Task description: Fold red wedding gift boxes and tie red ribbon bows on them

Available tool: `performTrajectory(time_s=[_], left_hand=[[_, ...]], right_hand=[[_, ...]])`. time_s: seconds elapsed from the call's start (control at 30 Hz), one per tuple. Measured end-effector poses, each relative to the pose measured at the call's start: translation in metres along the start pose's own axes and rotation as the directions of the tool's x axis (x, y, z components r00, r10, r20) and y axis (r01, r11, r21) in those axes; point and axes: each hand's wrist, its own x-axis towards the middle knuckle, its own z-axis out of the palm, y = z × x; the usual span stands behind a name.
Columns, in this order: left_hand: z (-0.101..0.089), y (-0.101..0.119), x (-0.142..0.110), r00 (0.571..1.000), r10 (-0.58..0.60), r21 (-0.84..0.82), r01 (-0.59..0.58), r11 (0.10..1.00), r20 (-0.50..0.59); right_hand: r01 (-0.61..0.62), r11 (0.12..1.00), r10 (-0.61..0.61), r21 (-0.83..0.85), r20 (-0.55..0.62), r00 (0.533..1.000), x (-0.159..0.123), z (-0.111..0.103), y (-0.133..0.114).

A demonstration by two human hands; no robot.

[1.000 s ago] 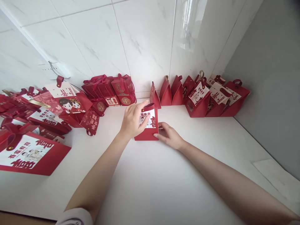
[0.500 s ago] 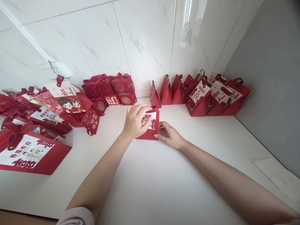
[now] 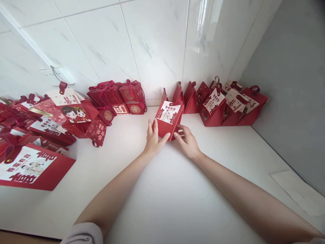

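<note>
Between my hands a red gift box (image 3: 166,127) with a white printed couple label stands turned at an angle on the white tabletop (image 3: 162,196). My left hand (image 3: 153,138) holds its left side, with the thumb on the lower front. At the lower right, my right hand (image 3: 187,141) grips the box's side and corner; some of its fingertips are hidden behind it. Just behind stand narrow red triangular boxes (image 3: 190,98) near the wall, partly covered by the held box.
Stacked ribbon-tied red boxes (image 3: 132,96) stand by the tiled wall (image 3: 157,47). A crowded pile of red gift boxes (image 3: 76,117) fills the left, with a large box (image 3: 50,173) nearest. More handled boxes (image 3: 235,106) lean together at right, beside a grey wall (image 3: 284,101).
My left hand has come down from the box's top to its left side. The box has turned and shifted back a little, so its label now shows fully. My right hand stays at its right.
</note>
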Motion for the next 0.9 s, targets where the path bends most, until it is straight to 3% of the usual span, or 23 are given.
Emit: performTrajectory(time_s=[0.13, 0.23, 0.4, 0.5, 0.6, 0.7, 0.9], left_hand=[[-0.002, -0.006, 0.002, 0.999, 0.035, -0.123, -0.031, 0.992, 0.034], [-0.001, -0.006, 0.002, 0.998, 0.058, -0.203, -0.053, 0.978, 0.018], [0.002, -0.008, 0.004, 0.992, 0.126, -0.37, -0.124, 0.921, -0.02], [0.004, -0.009, 0.006, 0.995, 0.097, -0.658, -0.07, 0.749, 0.004], [0.005, -0.009, 0.006, 0.994, 0.089, -0.798, -0.002, 0.603, 0.064], [0.005, -0.009, 0.006, 0.993, 0.083, -0.81, 0.016, 0.586, 0.08], [0.006, -0.013, 0.009, 0.992, 0.057, -0.816, 0.062, 0.575, 0.115]], right_hand=[[0.16, 0.984, -0.159, -0.079, 0.021, 0.987, -0.002, -0.001, -0.005], [0.196, 0.977, -0.195, -0.088, 0.021, 0.981, -0.004, -0.002, -0.009], [0.145, 0.989, -0.145, 0.021, 0.031, 0.989, -0.006, -0.004, -0.013], [0.098, 0.983, -0.11, 0.155, 0.071, 0.991, -0.006, -0.001, -0.013], [-0.048, 0.96, -0.008, 0.275, 0.199, 0.98, -0.006, 0.002, -0.008], [-0.141, 0.943, 0.043, 0.302, 0.308, 0.95, -0.005, 0.003, -0.001], [-0.136, 0.953, 0.048, 0.271, 0.309, 0.95, -0.002, 0.001, 0.003]])
